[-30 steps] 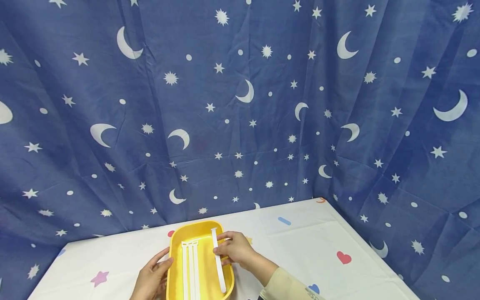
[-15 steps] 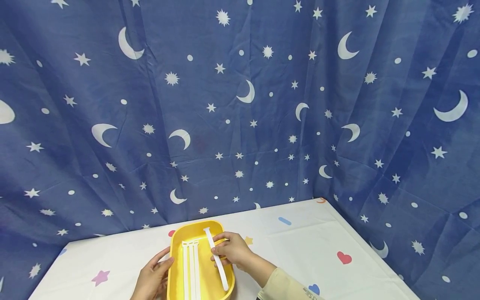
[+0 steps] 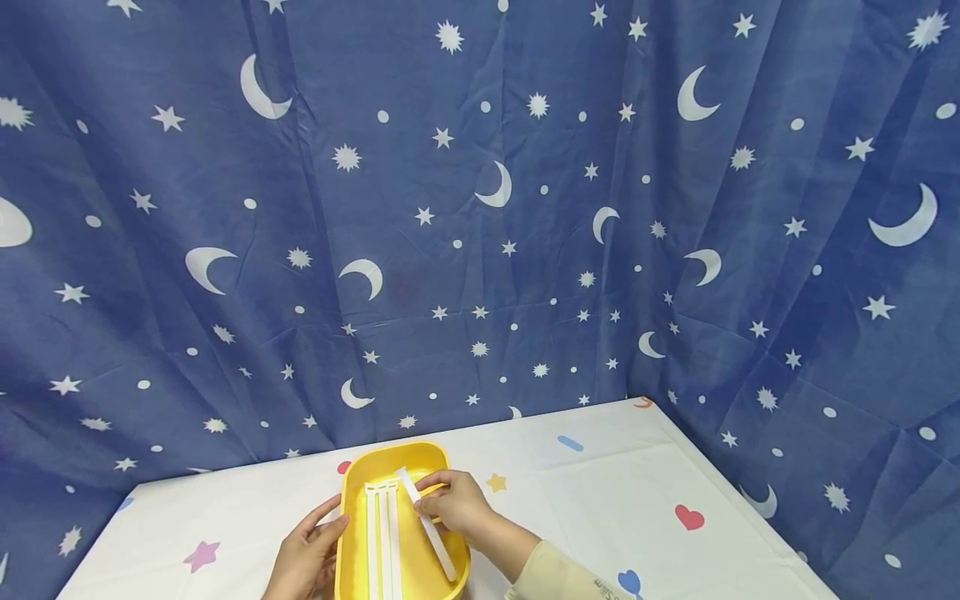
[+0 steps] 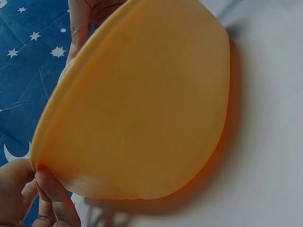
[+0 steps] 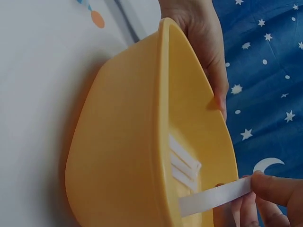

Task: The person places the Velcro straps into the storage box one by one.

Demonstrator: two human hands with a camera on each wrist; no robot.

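Note:
A yellow plastic tray with rounded corners [image 3: 405,456] rests on the table in front of me. My left hand [image 3: 303,552] holds its left rim, thumb and fingers on either side of the wall [image 4: 128,104]. Three white straps with wider slotted heads [image 3: 384,533] lie side by side along the left of the tray floor. With thumb and fingers my right hand [image 3: 456,502] pinches a fourth white strap [image 3: 437,543] over the tray's right half. This strap slants, its head toward the row and its tail near the right wall. In the right wrist view it crosses the opening [image 5: 213,197].
A white tablecloth [image 3: 570,508] printed with coloured hearts and stars covers the table. Behind the table and along its right hangs a blue curtain [image 3: 420,275] with white moons and stars. The tray's near end runs out of the head view.
My right hand has shifted slightly left with the strap. The strap's head has swung left and lower, toward the three straps, so it lies more slanted. My left hand has stayed put.

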